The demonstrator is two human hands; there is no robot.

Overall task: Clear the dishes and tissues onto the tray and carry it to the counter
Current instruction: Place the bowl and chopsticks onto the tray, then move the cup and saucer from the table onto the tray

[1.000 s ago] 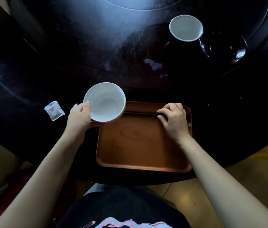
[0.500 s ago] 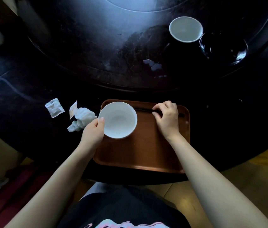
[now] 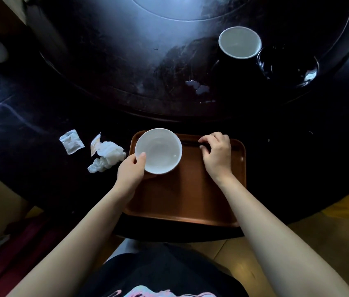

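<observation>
Head view: left hand [image 3: 130, 171] grips white bowl [image 3: 158, 150] over tray [image 3: 190, 200]; right hand [image 3: 216, 155] pinches chopsticks [image 3: 190, 143]

Bare forearms, dark printed top [image 3: 165, 275]

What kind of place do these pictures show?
Probably a dining room, at home or in a restaurant: a large round dark table with a raised turntable, used white bowls, and crumpled tissues.

Both bare forearms extend forward toward 12 o'clock. The left hand [image 3: 131, 172] is closed in a grip, thumb on top pointing toward 1 o'clock. The right hand [image 3: 217, 154] is palm-down, fingers [image 3: 206, 139] curled toward 10 o'clock, wrist slightly bent.
</observation>
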